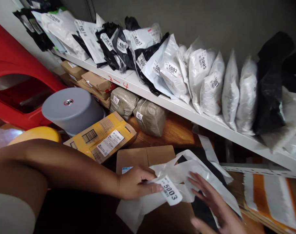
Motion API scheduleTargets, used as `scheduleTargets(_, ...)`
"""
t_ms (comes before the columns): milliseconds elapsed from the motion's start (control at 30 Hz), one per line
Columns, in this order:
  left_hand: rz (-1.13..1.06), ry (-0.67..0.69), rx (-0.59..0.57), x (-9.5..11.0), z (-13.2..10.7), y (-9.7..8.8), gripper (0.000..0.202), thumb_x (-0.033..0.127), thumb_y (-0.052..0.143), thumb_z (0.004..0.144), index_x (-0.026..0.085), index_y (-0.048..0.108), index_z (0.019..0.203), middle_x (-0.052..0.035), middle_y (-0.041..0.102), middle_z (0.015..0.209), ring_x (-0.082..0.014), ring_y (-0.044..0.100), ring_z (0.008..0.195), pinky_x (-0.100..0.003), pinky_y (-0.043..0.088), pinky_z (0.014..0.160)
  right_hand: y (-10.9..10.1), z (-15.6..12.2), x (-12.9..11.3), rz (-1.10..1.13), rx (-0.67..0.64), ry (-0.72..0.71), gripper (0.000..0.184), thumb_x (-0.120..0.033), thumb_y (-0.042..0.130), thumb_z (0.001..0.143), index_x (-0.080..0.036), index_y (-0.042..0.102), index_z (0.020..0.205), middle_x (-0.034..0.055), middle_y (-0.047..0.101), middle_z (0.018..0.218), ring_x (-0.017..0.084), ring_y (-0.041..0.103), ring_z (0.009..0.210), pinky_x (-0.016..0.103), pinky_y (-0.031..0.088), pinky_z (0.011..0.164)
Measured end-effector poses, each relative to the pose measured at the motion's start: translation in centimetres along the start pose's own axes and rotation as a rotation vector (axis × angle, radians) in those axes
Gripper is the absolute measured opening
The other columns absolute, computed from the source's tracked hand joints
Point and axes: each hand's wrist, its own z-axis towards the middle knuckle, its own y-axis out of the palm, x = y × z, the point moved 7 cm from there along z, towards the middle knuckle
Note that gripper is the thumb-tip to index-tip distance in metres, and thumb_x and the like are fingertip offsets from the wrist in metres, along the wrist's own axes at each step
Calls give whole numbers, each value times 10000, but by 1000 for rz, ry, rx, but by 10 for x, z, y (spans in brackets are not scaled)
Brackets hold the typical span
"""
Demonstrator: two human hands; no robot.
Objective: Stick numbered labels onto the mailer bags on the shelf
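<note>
My left hand [135, 182] pinches the edge of a white plastic mailer bag [187, 177] lying low in front of me, right beside its white label reading 5003 [171, 191]. To the right, my right hand [216, 204] rests on the same bag with its fingers stretched out flat. The bag lies partly over a black bag [204, 208] and a flat brown cardboard box [144, 157].
A white shelf [182, 109] marked 2-4 holds several numbered white and black mailer bags [172, 70]. Below it stand brown wrapped parcels [150, 117], a yellow labelled box [104, 138], a grey round stool [72, 110] and a red plastic object [13, 65].
</note>
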Motion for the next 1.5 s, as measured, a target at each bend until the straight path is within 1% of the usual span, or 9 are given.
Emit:
scheduleTargets(167, -163, -240, 261, -21, 4, -14, 412, 478, 434, 865, 144, 669, 916, -60, 661, 895, -182, 579, 842, -295, 443, 764, 71, 51, -9, 506, -85, 376, 340, -457, 759, 615, -212, 698, 841, 75, 709, 854, 202, 641, 764, 337, 537, 722)
scheduleTargets(367, -230, -387, 391, -51, 0, -25, 469, 533, 432, 835, 130, 648, 937, -76, 682, 893, -208, 592, 821, -335, 450, 748, 111, 60, -7, 843, 13, 432, 341, -471, 750, 620, -200, 686, 817, 53, 693, 830, 193, 618, 734, 313, 510, 641)
scheduleTargets(600, -330, -383, 328, -56, 10, -18, 449, 544, 450, 819, 168, 633, 984, -58, 685, 988, -214, 598, 941, -347, 437, 860, 108, 61, 1, 571, 49, 353, 288, -477, 663, 715, -193, 657, 763, -25, 557, 599, 111, 476, 536, 237, 397, 525)
scheduleTargets(733, -151, -327, 373, -51, 20, -39, 416, 478, 555, 775, 175, 598, 1056, -42, 667, 944, -191, 593, 883, -327, 452, 801, 99, 64, -1, 387, 32, 275, 357, -526, 627, 716, -184, 601, 616, -36, 466, 523, 110, 403, 510, 245, 363, 514)
scheduleTargets(900, -44, -307, 217, -51, 34, -47, 203, 319, 636, 728, 167, 687, 853, -21, 699, 836, -168, 613, 807, -283, 451, 752, 103, 61, 8, 322, 6, 263, 378, -552, 604, 719, -182, 576, 645, -11, 534, 596, 126, 440, 560, 253, 376, 546)
scheduleTargets(1067, 100, -314, 236, -47, 29, -56, 161, 303, 685, 709, 167, 712, 791, -19, 706, 801, -154, 620, 762, -246, 442, 702, 106, 63, 14, 332, 54, 252, 402, -555, 635, 683, -199, 467, 603, -40, 471, 554, 113, 406, 537, 244, 377, 536)
scheduleTargets(1167, 186, -289, 156, -31, 23, -66, 138, 284, 694, 712, 159, 716, 765, -20, 706, 756, -142, 620, 718, -224, 439, 662, 120, 70, 2, 383, -68, 290, 399, -532, 715, 595, -196, 539, 719, -17, 569, 627, 131, 480, 558, 251, 413, 532)
scheduleTargets(1367, 293, -242, 85, 9, -26, -121, 137, 280, 642, 770, 150, 686, 783, -29, 688, 763, -114, 606, 703, -196, 445, 665, 154, 69, -22, 165, -339, 313, 452, -639, 613, 625, -204, 495, 580, -54, 415, 440, 94, 341, 374, 237, 283, 363)
scheduleTargets(1500, 284, -496, 21, -21, -130, -167, 124, 260, 592, 772, 158, 663, 773, -13, 661, 743, -119, 578, 690, -198, 432, 631, 147, 64, -5, 64, -319, 239, 414, -578, 627, 647, -192, 521, 545, -20, 478, 507, 123, 434, 507, 241, 356, 480)
